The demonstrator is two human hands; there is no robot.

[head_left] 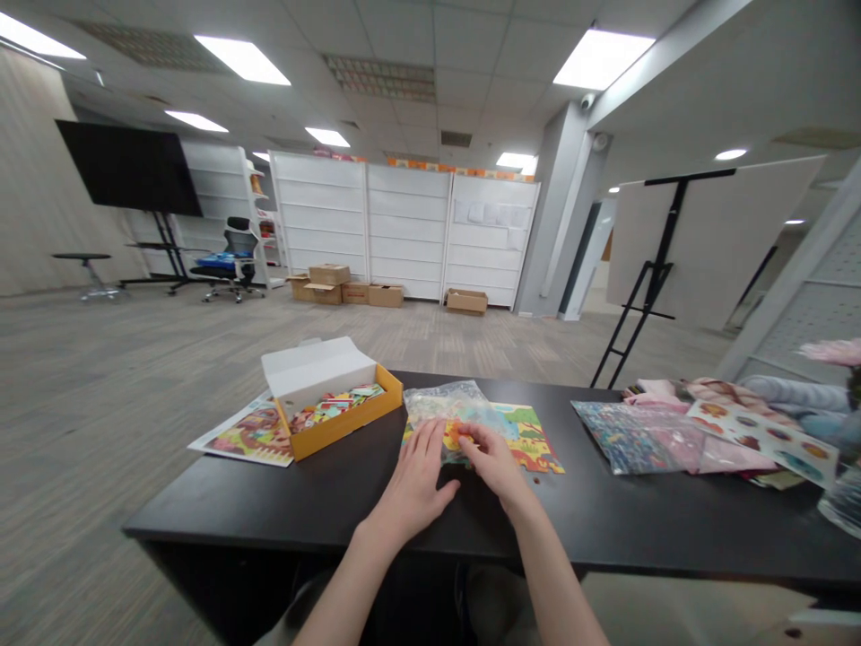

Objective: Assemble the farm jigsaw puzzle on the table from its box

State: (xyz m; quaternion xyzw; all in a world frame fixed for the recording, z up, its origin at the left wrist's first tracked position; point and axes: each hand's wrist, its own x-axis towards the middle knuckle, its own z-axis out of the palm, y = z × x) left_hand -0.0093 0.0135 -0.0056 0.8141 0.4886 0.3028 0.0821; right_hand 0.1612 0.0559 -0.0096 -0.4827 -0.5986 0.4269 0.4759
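Colourful jigsaw puzzle sections [531, 437], with interlocking edges, lie on the black table in front of me. A crinkled clear plastic bag [457, 393] covers their left part. My left hand [422, 475] rests over the bag and puzzle, fingers stretched out and thumb apart. My right hand [492, 453] is at its right, thumb and fingertips pinched together at a small orange-red patch. Whether that is a loose puzzle piece, the bag or the picture beneath, I cannot tell. Left of my hands, an open yellow box [350, 420] holds several loose puzzle pieces [336, 404].
A printed picture sheet [252, 432] lies partly under the box. At the right are a plastic-wrapped blue patterned packet [622, 440], a sticker sheet [760, 435] and pink cloths. A small brown bit [536, 481] lies near the puzzle. The table's front edge [269, 541] is close.
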